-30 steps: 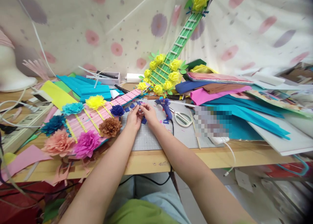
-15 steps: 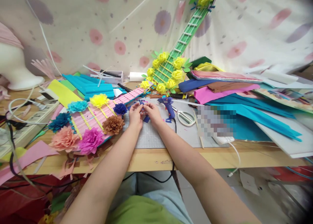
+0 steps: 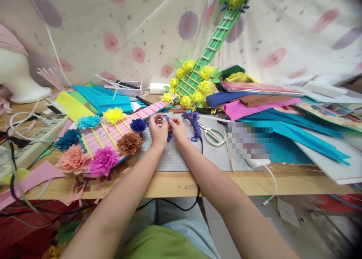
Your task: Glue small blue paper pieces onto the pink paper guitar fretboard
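Over the grey cutting mat (image 3: 181, 161), my left hand (image 3: 158, 130) and my right hand (image 3: 177, 129) meet with bent fingers. Between their fingertips is a small piece of dark blue paper (image 3: 166, 119), both hands pinching at it; its exact shape is partly hidden. Several blue paper scraps (image 3: 169, 138) lie below the hands. A blue glue gun (image 3: 194, 123) stands just right of my right hand. To my left hand's left is a pink paper guitar (image 3: 98, 138) with paper flowers around its edge, among them a dark blue one (image 3: 138, 125).
White-handled scissors (image 3: 214, 137) and a thin wooden stick (image 3: 229, 153) lie right of the glue gun. A green guitar with yellow flowers (image 3: 190, 83) leans at the back. Coloured paper sheets (image 3: 283, 131) pile up at right; a power strip (image 3: 34, 146) sits at left. The glue gun's black cord (image 3: 201, 153) hangs over the table edge.
My left hand has turned and its fingers have lifted slightly, with a little more gap between the hands. The blue paper shows a bit more between the fingertips.
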Demonstrator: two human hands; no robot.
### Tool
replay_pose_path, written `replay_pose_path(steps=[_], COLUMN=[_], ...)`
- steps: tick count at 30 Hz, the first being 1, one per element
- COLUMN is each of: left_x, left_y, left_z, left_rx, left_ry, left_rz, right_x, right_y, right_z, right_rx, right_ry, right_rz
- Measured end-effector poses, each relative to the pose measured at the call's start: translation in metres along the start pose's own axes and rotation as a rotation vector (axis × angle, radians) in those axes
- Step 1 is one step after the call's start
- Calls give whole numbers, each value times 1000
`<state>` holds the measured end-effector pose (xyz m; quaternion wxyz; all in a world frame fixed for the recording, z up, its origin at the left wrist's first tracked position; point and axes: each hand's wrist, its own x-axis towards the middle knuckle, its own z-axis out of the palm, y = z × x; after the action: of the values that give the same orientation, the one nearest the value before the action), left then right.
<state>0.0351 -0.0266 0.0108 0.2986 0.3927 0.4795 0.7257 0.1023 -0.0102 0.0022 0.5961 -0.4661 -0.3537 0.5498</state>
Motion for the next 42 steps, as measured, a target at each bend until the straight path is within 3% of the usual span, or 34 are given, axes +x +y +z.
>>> replay_pose_path(steps=[3, 5, 10, 15, 19, 23, 28, 31, 37, 42], left_x=[16, 33, 75, 91, 92, 95, 99, 95, 89, 101], left_y=[23, 42, 80, 89, 93, 93, 79, 70, 61, 63], left_z=[-2, -6, -30, -63, -78, -84, -86, -84, -75, -73], left_rx=[47, 109, 551, 1140, 1424, 1429, 1304, 1368, 1431, 1448], left_ry=[-33, -123, -288, -450, -529, -624, -998, -1133, -1222, -1241], left_rz=[184, 239, 290, 289, 301, 351, 595, 597, 598, 562], right_x=[-1, -2, -2, -2, -2, -2, -1, -1, -6, -12], right_y=[0, 1, 5, 9, 13, 17, 20, 20, 15, 10], right_z=[1, 2, 2, 3, 2, -1, -3, -3, -2, -2], right_rx=[-35, -60, -119, -188, -319, -395, -441, -454, -447, -437], right_ry=[-20, -36, -97, -132, -125, -79, -89, -114, -108, -134], right_rz=[31, 51, 60, 41, -112, -250, -271, -270, -271, -268])
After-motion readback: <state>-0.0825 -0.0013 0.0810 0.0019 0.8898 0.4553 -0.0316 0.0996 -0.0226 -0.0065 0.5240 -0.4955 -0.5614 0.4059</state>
